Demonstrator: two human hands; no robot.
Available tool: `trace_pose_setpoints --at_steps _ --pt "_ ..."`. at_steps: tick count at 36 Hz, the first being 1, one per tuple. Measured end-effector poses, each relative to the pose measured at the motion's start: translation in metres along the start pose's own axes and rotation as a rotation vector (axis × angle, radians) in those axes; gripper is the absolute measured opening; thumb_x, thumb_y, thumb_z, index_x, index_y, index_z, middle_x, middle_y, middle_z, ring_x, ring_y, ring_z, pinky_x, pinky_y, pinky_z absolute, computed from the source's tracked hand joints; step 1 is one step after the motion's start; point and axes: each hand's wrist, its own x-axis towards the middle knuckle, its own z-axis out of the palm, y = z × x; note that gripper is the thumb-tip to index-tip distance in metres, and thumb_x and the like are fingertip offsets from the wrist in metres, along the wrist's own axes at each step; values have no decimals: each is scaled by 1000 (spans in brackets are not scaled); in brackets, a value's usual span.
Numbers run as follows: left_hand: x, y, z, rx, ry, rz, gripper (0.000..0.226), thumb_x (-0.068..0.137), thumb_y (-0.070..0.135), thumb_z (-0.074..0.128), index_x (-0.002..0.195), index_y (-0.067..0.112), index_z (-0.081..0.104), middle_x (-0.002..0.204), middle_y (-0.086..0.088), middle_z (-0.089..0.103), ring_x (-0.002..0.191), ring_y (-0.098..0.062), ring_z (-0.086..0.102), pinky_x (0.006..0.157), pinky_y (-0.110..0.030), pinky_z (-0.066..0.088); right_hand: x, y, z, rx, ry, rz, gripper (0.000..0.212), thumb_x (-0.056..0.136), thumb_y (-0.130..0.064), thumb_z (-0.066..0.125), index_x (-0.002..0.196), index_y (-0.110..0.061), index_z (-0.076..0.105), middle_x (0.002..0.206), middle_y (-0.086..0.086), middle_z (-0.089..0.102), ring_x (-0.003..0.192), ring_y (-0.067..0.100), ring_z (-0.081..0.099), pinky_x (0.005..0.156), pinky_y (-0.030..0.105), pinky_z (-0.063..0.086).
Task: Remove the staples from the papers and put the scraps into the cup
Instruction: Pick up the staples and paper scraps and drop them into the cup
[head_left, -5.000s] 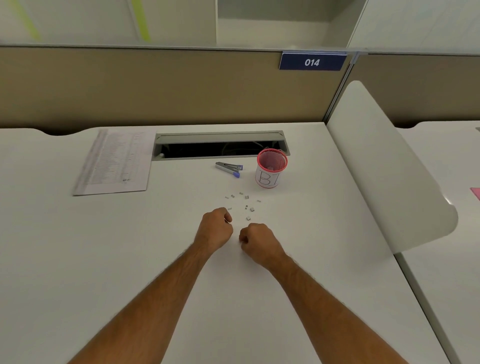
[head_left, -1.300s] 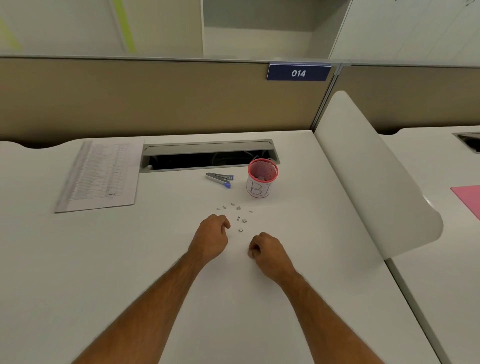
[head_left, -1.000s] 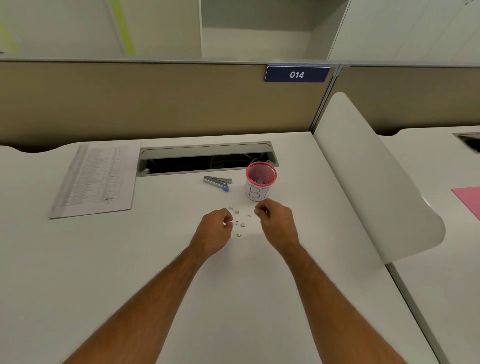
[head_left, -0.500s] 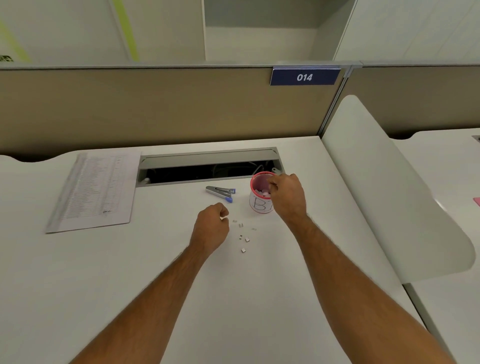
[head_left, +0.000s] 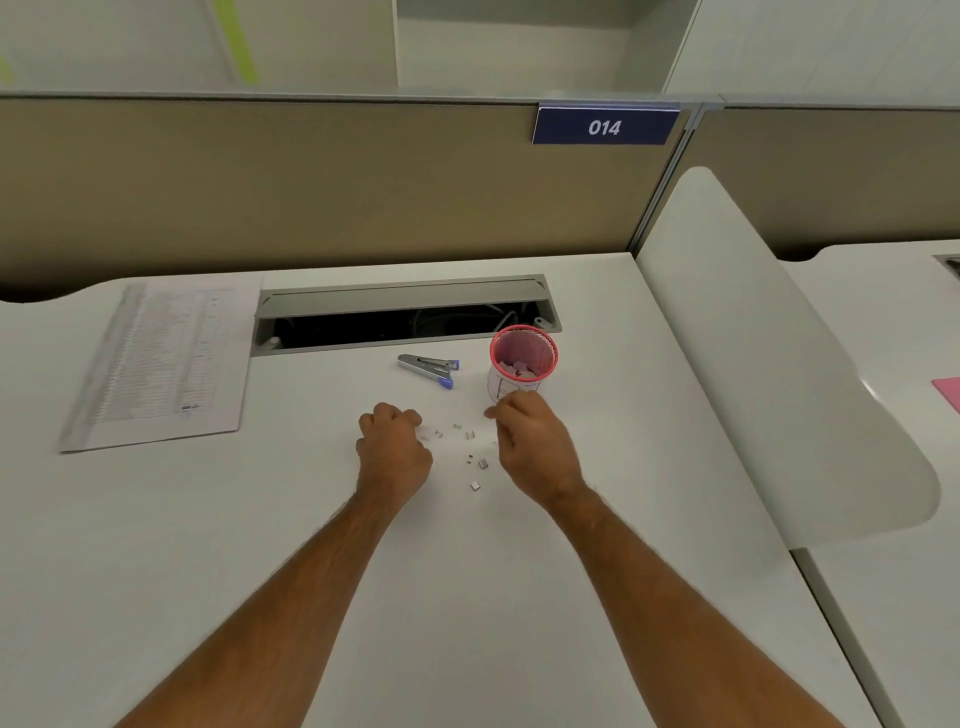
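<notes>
Several small staple scraps (head_left: 483, 464) lie loose on the white desk (head_left: 260, 519) between my two hands. My left hand (head_left: 392, 449) rests on the desk as a curled fist, its fingertips touching the leftmost scraps. My right hand (head_left: 537, 447) hovers just right of the scraps, fingers curled and thumb meeting forefinger; I see nothing in the pinch. The red-rimmed mesh cup (head_left: 523, 358) stands right behind my right hand, with white scraps inside. A metal staple remover with blue tips (head_left: 428, 365) lies left of the cup. The stack of printed papers (head_left: 161, 364) lies at the far left.
An open cable slot (head_left: 400, 325) runs along the back of the desk behind the cup. A beige partition with the sign 014 (head_left: 605, 126) closes the back. A white rounded divider (head_left: 769, 364) rises at the desk's right edge.
My right hand reached over the cup half a second ago and has come back down to the scraps. My left hand stayed a fist beside them. Fewer scraps lie on the desk than before.
</notes>
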Motion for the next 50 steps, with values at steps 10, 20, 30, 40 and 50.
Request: trace_pose_setpoints --at_steps 10,20,30,40,50 --pt "-5 -7 3 -147 -90 74 42 92 -5 57 132 5 63 135 -12 55 126 -26 53 106 -28 42 -15 6 27 -3 -290 340 30 97 -9 51 125 -5 63 123 10 56 117 24 48 96 30 46" --pt "-22 4 18 -163 -127 97 43 95 -1 58 137 7 58 140 -9 54 131 -23 53 112 -28 39 -13 -14 40 66 -359 349 36 97 -5 54 133 -7 60 123 11 57 114 23 50 97 27 44" --pt "-39 11 23 -232 -187 181 39 93 -4 56 129 9 62 128 -10 62 118 -25 60 102 -26 46 -23 -22 39 121 -375 293 40 88 7 53 121 -10 68 113 10 61 106 23 54 90 27 45" --pt "-39 2 3 -305 -23 122 41 93 -10 49 128 8 61 125 -8 65 113 -20 62 100 -26 48 -35 -16 36 132 -358 484 51 90 -16 66 139 -13 54 128 5 53 116 21 55 102 32 49" --pt "-44 3 4 -242 -127 -22 40 91 -4 57 129 5 56 123 -12 63 112 -24 62 97 -29 51 -28 -27 49 120 -351 411 28 88 1 59 114 -7 66 111 8 55 96 21 57 78 17 39"
